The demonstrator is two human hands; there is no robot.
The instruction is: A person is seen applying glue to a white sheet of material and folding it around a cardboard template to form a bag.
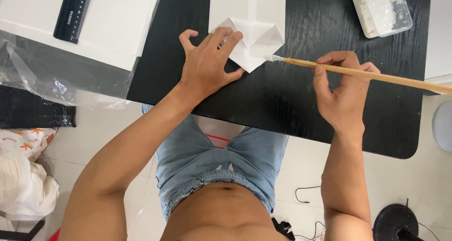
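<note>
My left hand (209, 62) presses flat, fingers spread, on folded white paper (256, 40); my right hand (341, 88) pinches a wooden brush (358, 72) (clear rectangular tub (381, 10) at one o'clock).

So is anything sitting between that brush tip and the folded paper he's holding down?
Nothing visible. The brush in the right hand has its tip right at the edge of the folded white paper, which the left hand presses onto the black table.

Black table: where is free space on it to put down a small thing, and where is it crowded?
On the black table, bare patches lie between the folded white paper and the plastic container, and along the near edge below the left hand and right hand. It is crowded around the paper, where the brush tip touches it.
</note>
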